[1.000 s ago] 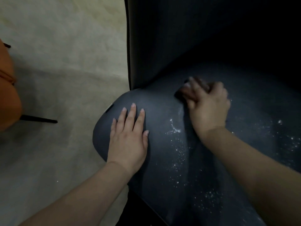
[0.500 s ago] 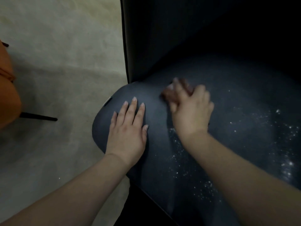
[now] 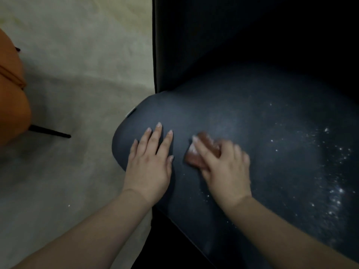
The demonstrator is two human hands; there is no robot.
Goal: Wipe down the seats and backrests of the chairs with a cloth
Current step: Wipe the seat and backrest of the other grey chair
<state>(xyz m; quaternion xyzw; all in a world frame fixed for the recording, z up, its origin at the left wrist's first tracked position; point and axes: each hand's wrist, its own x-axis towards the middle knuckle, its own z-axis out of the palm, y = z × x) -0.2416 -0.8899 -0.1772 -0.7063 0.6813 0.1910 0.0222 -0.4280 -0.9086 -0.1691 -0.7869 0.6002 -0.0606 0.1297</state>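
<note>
A dark blue chair fills the middle and right of the head view, with its seat [image 3: 252, 123] below a near-black backrest [image 3: 194, 45]. White powdery specks [image 3: 334, 191] lie scattered over the right part of the seat. My left hand [image 3: 149, 164] rests flat on the seat's left corner, fingers straight. My right hand [image 3: 225, 167] presses a small reddish-brown cloth [image 3: 196, 158] onto the seat just right of the left hand, with its fingers curled over the cloth. Most of the cloth is hidden under the hand.
An orange chair [image 3: 11, 98] with a thin black leg [image 3: 50, 132] stands at the left edge. Pale beige floor [image 3: 77, 74] lies between the two chairs.
My right hand has dragged the cloth from near the backrest toward me and to the left, ending beside my left hand. The left hand has stayed on the seat corner.
</note>
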